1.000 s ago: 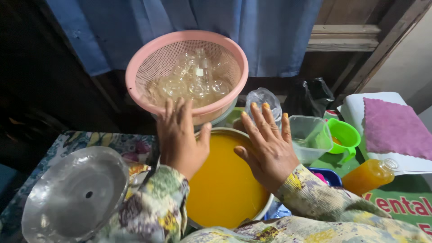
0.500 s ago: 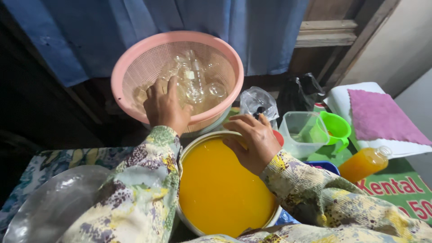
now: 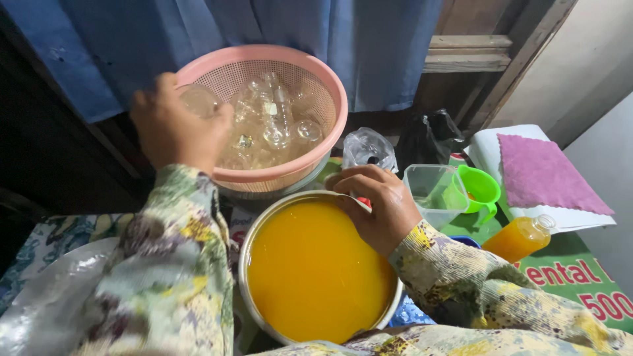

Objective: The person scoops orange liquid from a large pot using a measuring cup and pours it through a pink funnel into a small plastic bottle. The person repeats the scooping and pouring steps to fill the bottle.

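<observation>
Nearest the camera, a wide round metal pot (image 3: 321, 267) sits on the desk, filled almost to the brim with opaque orange liquid. The right hand (image 3: 376, 207) rests on its far rim, fingers curled over the edge; whether that grip pinches the small red thing just under the fingers cannot be told.

Beyond the pot, the left hand (image 3: 173, 128) reaches into a pink perforated plastic basket (image 3: 277, 109) and its grip is closed round one small clear plastic bottle (image 3: 198, 100), held at the basket's left edge. More empty clear bottles lie heaped inside.

The step in hand looks like picking an empty bottle out of the basket; the next move would call for lifting it clear of the heap without dragging others along.

To the right stand a clear square plastic tub (image 3: 436, 193), seemingly empty, a green plastic funnel (image 3: 479, 190) just beside it, and a small bottle already holding orange liquid (image 3: 521, 238). Farther back lies a purple cloth (image 3: 544, 175).
</observation>
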